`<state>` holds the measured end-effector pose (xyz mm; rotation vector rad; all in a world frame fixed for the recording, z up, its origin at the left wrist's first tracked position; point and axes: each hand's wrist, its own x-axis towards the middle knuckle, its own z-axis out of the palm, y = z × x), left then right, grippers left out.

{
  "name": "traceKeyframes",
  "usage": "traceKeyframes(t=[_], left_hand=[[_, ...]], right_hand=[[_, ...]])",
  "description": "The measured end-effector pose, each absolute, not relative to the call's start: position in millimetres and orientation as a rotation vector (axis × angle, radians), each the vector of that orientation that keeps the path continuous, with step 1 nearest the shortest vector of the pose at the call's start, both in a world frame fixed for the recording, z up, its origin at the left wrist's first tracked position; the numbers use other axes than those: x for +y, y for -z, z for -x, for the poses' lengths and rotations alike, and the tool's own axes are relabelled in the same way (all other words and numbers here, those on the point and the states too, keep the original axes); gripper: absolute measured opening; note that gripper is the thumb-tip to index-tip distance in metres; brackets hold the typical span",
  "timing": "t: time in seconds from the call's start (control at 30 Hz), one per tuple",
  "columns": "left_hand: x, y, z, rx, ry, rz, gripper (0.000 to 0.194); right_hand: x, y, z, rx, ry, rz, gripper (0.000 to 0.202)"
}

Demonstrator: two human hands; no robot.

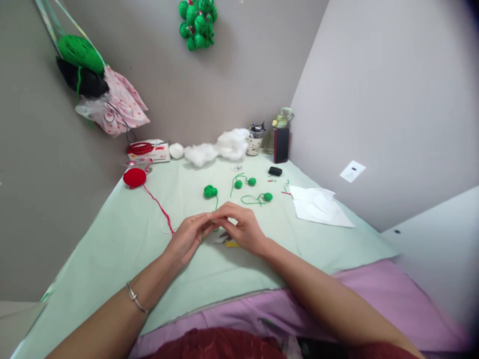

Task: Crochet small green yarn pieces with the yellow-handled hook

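Over the middle of the table my left hand and my right hand meet at the fingertips. A strand of green yarn leads from a small green yarn ball down to the fingers. My left hand is closed on this yarn, part of which shows by its palm. The right thumb and fingers pinch together at the same spot; whatever small piece lies between them is hidden. Beneath the hands is a clear packet with a yellow part. Red yarn runs from a red ball toward my left wrist.
Small green crocheted balls with tails lie beyond my right hand. White stuffing, a cup of pens, a bottle and a phone line the back. White paper lies right; a box with red-handled scissors stands left.
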<state>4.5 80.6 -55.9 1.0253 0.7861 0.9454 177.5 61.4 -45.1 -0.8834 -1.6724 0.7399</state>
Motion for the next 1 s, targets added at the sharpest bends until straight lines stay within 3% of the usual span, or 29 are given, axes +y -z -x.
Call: traceKeyframes(t=[0.2,0.33,0.8,1.0], left_hand=[[84.1,57.4,-2.0,0.802,-0.978,-1.021,0.025],[82.0,55.9,-3.6,0.839,-1.017,-1.053,0.026],[74.8,55.3,-7.4,0.907,-1.123,-1.374,0.028],[77.4,60.0,-1.9,0.97,-1.155,-1.515,0.02]], right_hand=[[60.7,52.1,-176.7,-2.024,-0.397,0.873,0.025],[61.3,54.8,-175.0,-1.933,-0.307,0.981,0.019],[68.3,55.5,-176.0,-1.802,-0.333,1.252,0.015],[67.3,51.6,-176.1,-1.853,-0.378,1.293,0.018]])
